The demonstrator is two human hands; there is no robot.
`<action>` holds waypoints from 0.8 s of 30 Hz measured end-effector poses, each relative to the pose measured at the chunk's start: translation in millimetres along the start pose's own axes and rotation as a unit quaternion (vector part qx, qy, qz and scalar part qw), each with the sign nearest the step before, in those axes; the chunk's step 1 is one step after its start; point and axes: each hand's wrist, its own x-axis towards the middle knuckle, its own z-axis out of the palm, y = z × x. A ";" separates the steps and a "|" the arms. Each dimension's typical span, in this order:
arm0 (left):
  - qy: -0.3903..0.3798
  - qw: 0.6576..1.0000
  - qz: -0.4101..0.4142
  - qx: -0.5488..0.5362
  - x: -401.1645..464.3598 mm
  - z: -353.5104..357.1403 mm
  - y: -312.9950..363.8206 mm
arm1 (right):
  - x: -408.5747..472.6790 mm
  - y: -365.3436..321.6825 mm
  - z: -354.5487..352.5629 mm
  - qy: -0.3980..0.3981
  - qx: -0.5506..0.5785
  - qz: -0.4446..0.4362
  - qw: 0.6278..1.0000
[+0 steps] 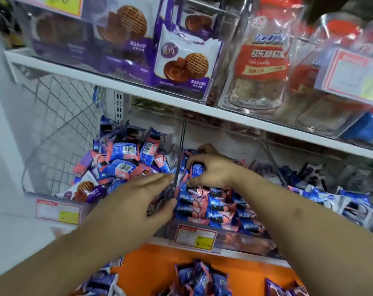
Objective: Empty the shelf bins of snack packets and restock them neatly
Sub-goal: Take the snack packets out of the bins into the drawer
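Restock step, middle clear plastic bin on the lower white shelf. Right hand curled round a small stack of blue-and-pink foil snack packets, thumb under, fingers over the top; looks like seating them upright at the back of the row. Left hand fingers straight and loosely spread, holding nothing, tips at the clear divider wall between bins; probably steadying the wall or bracing the row, cannot tell which.

Packets already in the middle bin lying in overlapping rows, logos forward, so neat fill partly done at the front. Left-hand clear bin holding a loose heap of the same packets, barcodes up, plus one purple-and-white cookie packet that likely belongs on the upper shelf. More blue packets dumped on the orange surface below, likely stock awaiting return.

Risk: tilted stack toppling the row on release.
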 end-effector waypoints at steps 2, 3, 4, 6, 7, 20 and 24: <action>0.001 1.000 -0.002 0.000 -0.9 -0.1 1.6 | -2.3 -2.1 -5.1 -0.019 -0.004 -0.003 1.000; 0.000 1.000 -0.001 -0.001 -1.1 0.2 2.2 | -4.2 -3.9 -7.8 -0.038 -0.005 -0.001 0.999; 0.000 1.000 -0.001 -0.004 -1.1 0.4 2.5 | -6.0 -5.4 -9.9 -0.060 -0.004 0.003 0.998; -0.001 1.000 0.002 -0.010 -1.2 -0.3 3.5 | -9.9 -7.1 -13.1 -0.099 0.005 0.014 0.995; -0.001 1.000 0.004 -0.010 -1.4 -0.7 4.1 | -11.9 -8.0 -13.9 -0.111 0.012 0.021 0.993; 0.005 1.000 -0.008 -0.007 -3.3 2.1 3.2 | -36.4 -10.3 3.0 0.070 0.126 0.008 0.990; 0.007 1.000 -0.014 -0.008 -3.7 2.5 3.6 | -49.1 -10.6 6.3 0.122 0.195 0.035 0.973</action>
